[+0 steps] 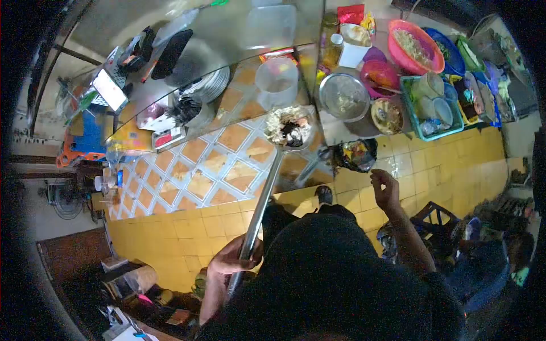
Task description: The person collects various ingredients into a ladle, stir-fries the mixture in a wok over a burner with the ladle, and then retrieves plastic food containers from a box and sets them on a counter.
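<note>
My left hand (236,257) is wrapped round the metal shaft of a long-handled scoop (263,207). At its far end, noodles with a dark sauce (292,129) fill a round rim above the tiled counter; whether that rim belongs to the scoop or a separate bowl, I cannot tell. My right hand (387,190) is raised over the floor with thumb and fingers curled together. Anything between those fingertips is too small to make out. Just beyond them hangs a black plastic bag (367,163) with orange and yellow scraps inside.
Along the counter stand a translucent tub (277,85), a metal bowl (343,98), a pink basin (435,54) of pale shreds and a teal basket (418,128) of containers. Stacked plates (213,85) and a lit phone (110,91) are left. A black crate (435,219) sits right.
</note>
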Demonstrator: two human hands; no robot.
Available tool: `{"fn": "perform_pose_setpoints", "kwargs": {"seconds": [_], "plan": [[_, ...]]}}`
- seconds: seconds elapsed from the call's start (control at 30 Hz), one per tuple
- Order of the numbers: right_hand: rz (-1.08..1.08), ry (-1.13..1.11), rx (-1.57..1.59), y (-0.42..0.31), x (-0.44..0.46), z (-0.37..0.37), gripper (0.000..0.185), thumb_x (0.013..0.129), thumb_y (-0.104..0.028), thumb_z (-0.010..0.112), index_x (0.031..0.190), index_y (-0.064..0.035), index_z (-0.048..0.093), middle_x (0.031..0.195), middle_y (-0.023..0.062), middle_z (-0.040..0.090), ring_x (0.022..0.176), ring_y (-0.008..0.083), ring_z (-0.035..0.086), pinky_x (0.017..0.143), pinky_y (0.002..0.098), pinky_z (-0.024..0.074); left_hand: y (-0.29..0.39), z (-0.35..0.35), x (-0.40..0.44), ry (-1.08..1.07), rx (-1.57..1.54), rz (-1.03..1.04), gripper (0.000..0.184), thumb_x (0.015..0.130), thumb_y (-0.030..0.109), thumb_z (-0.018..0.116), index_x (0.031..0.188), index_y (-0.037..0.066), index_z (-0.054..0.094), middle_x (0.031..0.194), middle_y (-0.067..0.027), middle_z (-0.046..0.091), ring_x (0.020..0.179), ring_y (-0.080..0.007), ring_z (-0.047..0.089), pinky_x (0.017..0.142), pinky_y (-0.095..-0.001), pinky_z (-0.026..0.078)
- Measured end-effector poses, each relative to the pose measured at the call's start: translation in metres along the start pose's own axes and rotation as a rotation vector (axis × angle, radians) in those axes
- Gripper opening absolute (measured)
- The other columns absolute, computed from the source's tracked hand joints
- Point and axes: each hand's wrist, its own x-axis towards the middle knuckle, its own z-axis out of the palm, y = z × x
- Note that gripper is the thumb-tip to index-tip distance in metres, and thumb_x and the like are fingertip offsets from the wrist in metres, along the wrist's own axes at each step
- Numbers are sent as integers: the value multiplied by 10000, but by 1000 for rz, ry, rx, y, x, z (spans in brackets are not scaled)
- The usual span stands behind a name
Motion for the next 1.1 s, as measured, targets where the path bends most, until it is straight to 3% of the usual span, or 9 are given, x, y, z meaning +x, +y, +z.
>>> {"fn": "perform_pose_setpoints", "kwargs": {"seconds": [0.2,0.3,0.37,0.43,0.57,0.7,0.77,0.93,1.1], "plan": [[-226,198,-163,0,69,-78,173,865,-42,603,1031,-4,630,903,126,675,775,209,657,714,304,509,11,27,52,-51,60,-110,363,621,192,726,836,75,458,732,-8,469,649,-103,443,566,-224,333],[39,258,248,14,79,-85,163,888,-73,546,1016,-34,638,892,161,672,791,255,665,698,331,510,8,6,77,-115,193,-246,361,624,182,729,847,82,464,754,-17,483,666,-110,455,572,-235,364],[53,49,-202,12,99,-103,157,873,-181,568,979,-77,619,841,196,643,790,378,628,683,415,508,15,23,99,-114,190,-143,355,646,167,722,878,78,468,778,-27,497,677,-113,461,600,-239,402],[-80,135,-349,21,136,-106,256,881,-247,585,1000,-22,612,711,170,629,692,325,649,623,426,497,12,36,110,-74,47,-159,428,644,167,745,950,69,462,793,-38,497,679,-118,466,602,-237,407],[-109,95,-469,81,267,-114,273,850,-264,591,1056,-89,552,865,194,645,823,425,623,694,508,502,15,73,137,-13,51,-64,505,643,167,770,1014,52,445,827,-49,502,683,-120,473,591,-234,408],[-168,-40,-499,135,344,-84,340,813,-269,598,1096,-89,542,901,207,644,805,430,622,698,505,513,6,105,164,13,148,-148,472,661,168,739,1008,20,456,838,-56,504,681,-128,508,552,-236,403],[-260,-386,-668,101,361,-103,288,831,-287,583,935,-20,614,854,247,626,835,439,612,733,495,491,7,129,178,209,178,-70,469,662,170,728,1014,12,461,820,-62,504,646,-134,520,539,-246,413],[-221,-312,-842,58,381,-152,255,808,-215,520,958,-51,645,887,198,670,810,363,656,723,500,516,8,146,200,208,171,-152,463,663,119,733,1023,22,458,830,-57,490,643,-132,517,559,-261,432],[-341,-354,-942,97,383,-158,273,751,-243,554,919,-51,652,878,197,665,784,372,653,704,492,530,4,152,218,194,64,-76,466,667,135,733,1023,19,455,830,-57,492,681,-116,492,572,-249,418]]}}
